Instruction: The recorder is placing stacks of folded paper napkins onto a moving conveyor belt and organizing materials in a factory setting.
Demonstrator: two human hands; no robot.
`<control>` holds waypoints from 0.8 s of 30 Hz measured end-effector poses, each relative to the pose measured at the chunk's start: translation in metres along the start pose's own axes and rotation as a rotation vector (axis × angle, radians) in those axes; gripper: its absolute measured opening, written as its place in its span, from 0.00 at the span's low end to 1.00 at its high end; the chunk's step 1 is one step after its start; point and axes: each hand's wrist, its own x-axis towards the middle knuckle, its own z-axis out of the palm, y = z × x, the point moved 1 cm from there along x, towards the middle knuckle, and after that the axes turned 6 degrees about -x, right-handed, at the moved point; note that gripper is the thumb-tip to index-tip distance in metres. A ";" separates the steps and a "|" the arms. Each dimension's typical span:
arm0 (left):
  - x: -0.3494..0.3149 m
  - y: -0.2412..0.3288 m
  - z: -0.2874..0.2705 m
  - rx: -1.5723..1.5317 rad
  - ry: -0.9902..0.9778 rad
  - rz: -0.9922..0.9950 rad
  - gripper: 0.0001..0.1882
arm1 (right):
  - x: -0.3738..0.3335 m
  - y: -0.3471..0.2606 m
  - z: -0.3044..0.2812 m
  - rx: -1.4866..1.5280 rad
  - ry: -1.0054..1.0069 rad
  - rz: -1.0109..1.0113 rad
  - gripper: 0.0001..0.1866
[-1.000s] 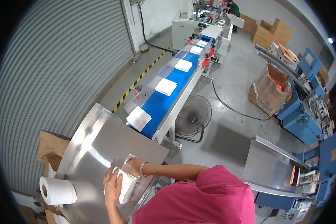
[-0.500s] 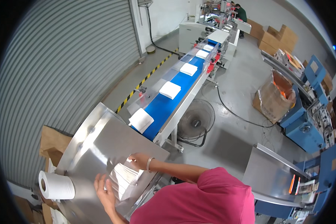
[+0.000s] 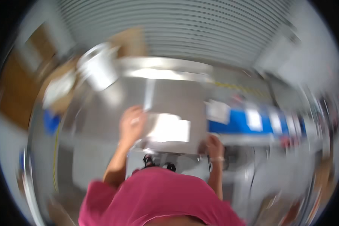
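On the metal table [image 3: 177,94] in front of me lies a group of folded white sheets [image 3: 169,129], smeared by motion. My left hand [image 3: 133,126] is at the left side of these sheets; blur hides whether it touches them. At the table's front right corner, apart from the sheets, is my right hand [image 3: 214,147], wearing a bracelet. Its fingers are too smeared to read. A white folded piece [image 3: 218,112] sits at the near end of the blue conveyor belt [image 3: 233,122], just beyond my right hand.
A large white paper roll [image 3: 100,69] stands at the table's back left corner. Cardboard boxes [image 3: 130,41] are behind it. More white folded pieces [image 3: 254,119] line the belt to the right. A ribbed shutter [image 3: 214,34] closes off the back.
My view has swung left, so the table now lies straight ahead and the belt to the right. My right hand has moved off the sheets to the table's front right corner.
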 end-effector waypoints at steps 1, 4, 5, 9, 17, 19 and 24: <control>0.002 0.012 0.005 0.007 -0.045 0.035 0.08 | -0.002 -0.005 -0.009 0.061 -0.033 -0.098 0.13; 0.002 0.028 0.004 -0.090 0.004 0.241 0.05 | 0.002 -0.004 -0.016 0.186 0.012 0.010 0.15; -0.005 0.031 -0.005 -0.065 0.041 0.253 0.05 | -0.003 -0.015 -0.011 0.174 0.040 0.001 0.16; -0.039 0.025 -0.050 0.017 0.148 0.244 0.05 | -0.009 -0.061 0.015 0.154 -0.097 -0.092 0.18; -0.069 -0.004 -0.143 0.065 0.310 0.242 0.16 | -0.057 -0.139 0.096 -0.013 -0.145 -0.401 0.16; -0.081 -0.014 -0.178 0.170 0.328 0.204 0.16 | -0.081 -0.161 0.137 -0.014 -0.277 -0.464 0.16; -0.121 -0.053 -0.273 0.370 0.297 0.049 0.16 | -0.154 -0.185 0.266 -0.043 -0.802 -0.595 0.15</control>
